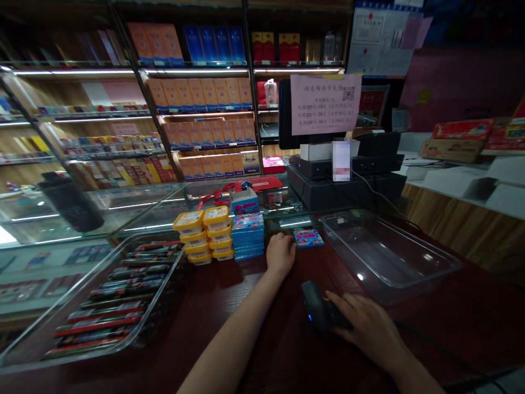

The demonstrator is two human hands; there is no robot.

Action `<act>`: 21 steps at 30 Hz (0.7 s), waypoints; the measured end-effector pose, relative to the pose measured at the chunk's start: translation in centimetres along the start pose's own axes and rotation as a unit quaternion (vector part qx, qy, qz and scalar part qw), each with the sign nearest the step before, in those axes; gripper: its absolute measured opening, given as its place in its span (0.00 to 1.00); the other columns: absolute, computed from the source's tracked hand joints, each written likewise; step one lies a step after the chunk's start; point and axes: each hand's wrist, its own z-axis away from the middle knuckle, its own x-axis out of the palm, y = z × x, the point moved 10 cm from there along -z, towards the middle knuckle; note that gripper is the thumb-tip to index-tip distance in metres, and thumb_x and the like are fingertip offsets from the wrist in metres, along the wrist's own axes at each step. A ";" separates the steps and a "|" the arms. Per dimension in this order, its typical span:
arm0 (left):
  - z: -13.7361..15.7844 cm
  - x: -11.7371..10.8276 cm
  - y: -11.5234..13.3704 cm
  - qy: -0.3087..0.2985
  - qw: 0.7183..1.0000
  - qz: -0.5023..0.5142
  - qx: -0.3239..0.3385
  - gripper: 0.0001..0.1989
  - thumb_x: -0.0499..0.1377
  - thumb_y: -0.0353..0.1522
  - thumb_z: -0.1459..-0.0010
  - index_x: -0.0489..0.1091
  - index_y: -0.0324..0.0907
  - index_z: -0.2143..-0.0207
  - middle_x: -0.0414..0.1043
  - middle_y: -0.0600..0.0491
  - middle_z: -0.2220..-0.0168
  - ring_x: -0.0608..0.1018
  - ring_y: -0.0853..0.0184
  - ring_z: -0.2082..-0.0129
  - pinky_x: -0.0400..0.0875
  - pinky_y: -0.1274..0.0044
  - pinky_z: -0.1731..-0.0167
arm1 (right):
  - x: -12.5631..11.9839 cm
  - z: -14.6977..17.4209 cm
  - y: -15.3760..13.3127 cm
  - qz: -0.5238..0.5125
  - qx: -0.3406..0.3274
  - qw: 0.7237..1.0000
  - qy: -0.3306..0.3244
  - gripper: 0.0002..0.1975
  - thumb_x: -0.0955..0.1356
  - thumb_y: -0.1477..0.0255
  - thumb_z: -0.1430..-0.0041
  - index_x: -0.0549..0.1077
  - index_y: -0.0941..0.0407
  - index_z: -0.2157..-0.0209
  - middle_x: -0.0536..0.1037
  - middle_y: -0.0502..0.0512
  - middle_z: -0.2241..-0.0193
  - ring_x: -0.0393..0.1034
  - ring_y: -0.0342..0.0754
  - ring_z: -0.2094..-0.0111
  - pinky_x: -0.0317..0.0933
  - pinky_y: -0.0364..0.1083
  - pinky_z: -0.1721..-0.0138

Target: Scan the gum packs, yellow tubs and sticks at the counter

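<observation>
My right hand (pixel 365 323) is wrapped around a black handheld barcode scanner (pixel 320 307), which shows a small blue light and points to the left. A cable runs from it toward the lower right. Between a stack of flat blue packets (pixel 248 238) and a single blue packet (pixel 308 237) on the counter, my left hand (pixel 281 253) rests with its fingers curled down. What those fingers hold, if anything, is hidden. An open blue box (pixel 245 201) stands behind the stack. Yellow-lidded tubs (pixel 203 235) are piled in two columns just left of it.
A clear tray of dark stick-shaped packs (pixel 118 290) lies left; another clear tray (pixel 394 251) is at right. A black bottle (pixel 70 202) stands on the glass case. Behind are a monitor with a pink notice (pixel 326 104), a phone-sized white card (pixel 342 160) and shelves of boxes.
</observation>
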 end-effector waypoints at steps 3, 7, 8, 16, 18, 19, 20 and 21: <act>1.3 -4.3 3.8 0.043 0.994 -0.066 0.069 0.06 0.61 0.30 0.50 0.75 0.46 0.67 0.65 0.46 0.63 0.61 0.54 0.48 0.53 0.66 0.44 | 0.3 0.3 -0.1 -0.010 -0.027 1.000 0.011 0.30 0.72 0.67 0.50 0.63 0.53 0.45 0.76 0.53 0.65 0.72 0.48 0.67 0.65 0.45 0.68; 1.5 -9.6 6.9 0.131 0.893 -0.418 0.102 0.16 0.52 0.31 0.41 0.69 0.48 0.51 0.62 0.45 0.50 0.62 0.53 0.48 0.53 0.61 0.45 | 0.7 0.7 0.1 -0.017 -0.040 0.999 0.026 0.29 0.70 0.68 0.47 0.61 0.52 0.43 0.77 0.55 0.61 0.73 0.49 0.65 0.66 0.45 0.67; 1.2 -10.5 6.9 0.142 0.857 -0.486 0.093 0.18 0.51 0.31 0.40 0.66 0.48 0.48 0.61 0.44 0.49 0.62 0.53 0.48 0.54 0.60 0.47 | 0.8 0.8 0.2 -0.017 -0.037 0.999 0.028 0.30 0.70 0.69 0.47 0.61 0.52 0.43 0.76 0.56 0.60 0.73 0.49 0.64 0.66 0.45 0.66; 0.4 -12.8 6.2 0.125 0.765 -0.622 0.114 0.15 0.50 0.33 0.39 0.70 0.51 0.54 0.64 0.45 0.56 0.66 0.55 0.56 0.62 0.64 0.55 | 0.9 0.9 0.2 -0.022 -0.028 0.999 0.036 0.29 0.69 0.69 0.47 0.61 0.51 0.43 0.76 0.57 0.59 0.73 0.51 0.62 0.67 0.46 0.65; 1.1 -13.1 6.5 0.129 0.784 -0.592 0.131 0.13 0.51 0.32 0.41 0.71 0.50 0.56 0.64 0.45 0.57 0.66 0.56 0.55 0.61 0.64 0.54 | 0.9 0.9 0.3 -0.020 -0.024 0.999 0.035 0.28 0.69 0.68 0.46 0.61 0.52 0.44 0.76 0.57 0.59 0.73 0.51 0.62 0.68 0.47 0.65; 1.5 -13.3 6.7 0.132 0.800 -0.568 0.141 0.13 0.53 0.33 0.42 0.71 0.49 0.55 0.64 0.46 0.56 0.66 0.56 0.54 0.61 0.64 0.53 | 0.9 0.9 0.3 -0.019 -0.023 0.999 0.035 0.28 0.69 0.68 0.46 0.61 0.52 0.44 0.76 0.57 0.59 0.73 0.51 0.62 0.68 0.47 0.65; 1.9 -13.6 6.9 0.141 0.819 -0.536 0.148 0.14 0.56 0.34 0.44 0.69 0.48 0.54 0.63 0.45 0.56 0.66 0.56 0.53 0.61 0.64 0.52 | 0.9 0.9 0.3 -0.019 -0.022 0.999 0.036 0.28 0.69 0.67 0.46 0.62 0.51 0.44 0.76 0.57 0.59 0.73 0.51 0.62 0.68 0.47 0.64; 2.3 -14.2 7.0 0.158 0.840 -0.497 0.148 0.17 0.59 0.36 0.46 0.68 0.45 0.54 0.63 0.45 0.56 0.66 0.55 0.52 0.62 0.63 0.51 | 0.9 0.9 0.3 -0.020 -0.023 0.999 0.037 0.27 0.68 0.67 0.46 0.62 0.51 0.44 0.76 0.57 0.59 0.73 0.51 0.62 0.68 0.47 0.64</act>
